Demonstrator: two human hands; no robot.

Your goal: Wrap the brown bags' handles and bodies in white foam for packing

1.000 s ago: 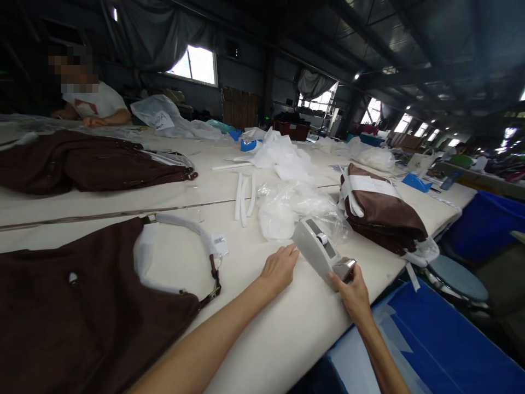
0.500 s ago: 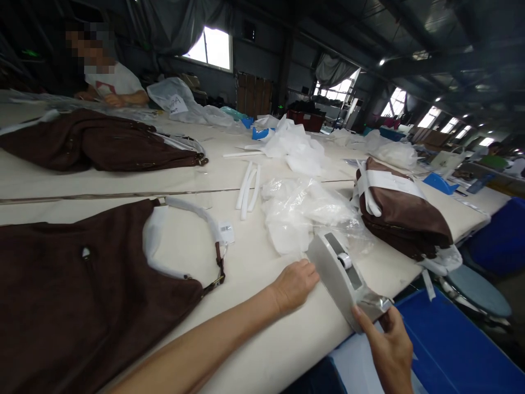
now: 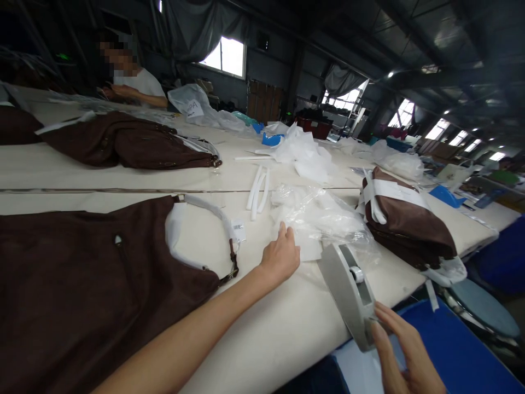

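Note:
My left hand [image 3: 280, 256] lies on the table with its fingers stretched toward a crumpled clear plastic bag [image 3: 320, 219], touching its white edge. My right hand [image 3: 404, 353] is at the table's near edge, its fingers extended against the front end of a grey tape dispenser [image 3: 348, 293]; what it holds, if anything, I cannot make out. A dark brown bag [image 3: 82, 284] with a white-wrapped handle [image 3: 213, 210] lies flat to the left of my arm.
A folded brown bag [image 3: 406, 224] bound with white strips sits at the right. Another brown bag [image 3: 123, 145] lies farther back, with white foam strips [image 3: 258, 189] and white wrapping [image 3: 303, 153] beyond. A person sits at the far left. Blue bins [image 3: 451, 350] stand below the edge.
My left hand has moved from beside the dispenser forward to the plastic bag. The dispenser has slid toward the table's edge with my right hand at its front end.

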